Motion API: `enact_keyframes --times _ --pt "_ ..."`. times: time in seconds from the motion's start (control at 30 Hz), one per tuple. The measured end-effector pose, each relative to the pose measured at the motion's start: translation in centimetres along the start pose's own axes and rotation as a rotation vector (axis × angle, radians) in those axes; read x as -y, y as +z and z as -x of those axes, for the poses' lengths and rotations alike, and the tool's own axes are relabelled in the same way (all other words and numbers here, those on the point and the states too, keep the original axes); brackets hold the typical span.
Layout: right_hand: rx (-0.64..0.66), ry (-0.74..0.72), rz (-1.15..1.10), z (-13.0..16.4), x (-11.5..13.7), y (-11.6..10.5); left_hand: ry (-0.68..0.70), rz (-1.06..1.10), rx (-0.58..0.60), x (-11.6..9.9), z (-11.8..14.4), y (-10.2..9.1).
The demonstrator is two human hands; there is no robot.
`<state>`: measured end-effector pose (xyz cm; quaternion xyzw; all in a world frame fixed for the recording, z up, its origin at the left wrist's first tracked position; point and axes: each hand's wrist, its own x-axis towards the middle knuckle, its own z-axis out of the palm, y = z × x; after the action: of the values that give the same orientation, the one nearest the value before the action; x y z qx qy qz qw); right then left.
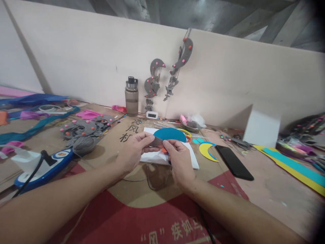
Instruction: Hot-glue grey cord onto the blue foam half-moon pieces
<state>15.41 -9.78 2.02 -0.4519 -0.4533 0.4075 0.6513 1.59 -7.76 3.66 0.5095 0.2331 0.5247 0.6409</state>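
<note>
Both the left hand [135, 149] and right hand [177, 159] pinch a blue foam half-circle [169, 134] over the bench's middle; uneven pulling could crease or tear it.

Even, soft daylight, perhaps from above; edges warp, right corner vignetted dark.

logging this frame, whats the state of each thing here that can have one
blue piece: held up by both hands, off the table
left hand: pinching the piece's left edge
right hand: pinching its lower edge
bottle: upright, cap on
phone: flat, screen dark
yellow crescent: flat on table
grey mobiles: hanging on wall
</note>
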Motion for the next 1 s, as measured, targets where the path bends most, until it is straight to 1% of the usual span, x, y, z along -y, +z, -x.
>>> enact_keyframes --times 0.1,0.17,0.3,0.4,0.57,0.63,0.77,0.87,1.0 --pt "0.014 0.000 -0.015 0.1 0.3 0.0 -0.042 0.031 0.040 0.0 -0.1 -0.1" --pt "0.022 0.005 -0.002 0.1 0.4 0.0 -0.066 0.046 0.038 0.2 -0.2 -0.2" --pt "0.023 -0.002 0.096 0.2 0.3 0.1 -0.042 0.037 -0.062 0.7 -0.3 -0.1" --pt "0.007 -0.064 0.142 0.3 0.3 0.1 -0.012 -0.028 -0.107 0.8 -0.2 0.3" --pt "0.023 -0.120 0.133 0.4 0.8 0.1 0.032 -0.211 -0.073 0.5 0.2 1.2" --pt "0.005 -0.117 0.135 0.4 0.9 0.1 0.044 -0.238 -0.079 0.4 0.2 1.3" --pt "-0.022 -0.102 0.227 0.3 0.6 0.1 0.075 -0.195 -0.109 0.5 -0.1 0.7" --pt "-0.026 -0.096 0.241 0.1 0.2 -0.1 0.056 -0.152 -0.124 0.6 -0.2 0.5" --pt "-0.004 -0.054 0.243 0.1 -0.1 -0.2 0.011 -0.023 -0.088 0.4 0.0 0.5"
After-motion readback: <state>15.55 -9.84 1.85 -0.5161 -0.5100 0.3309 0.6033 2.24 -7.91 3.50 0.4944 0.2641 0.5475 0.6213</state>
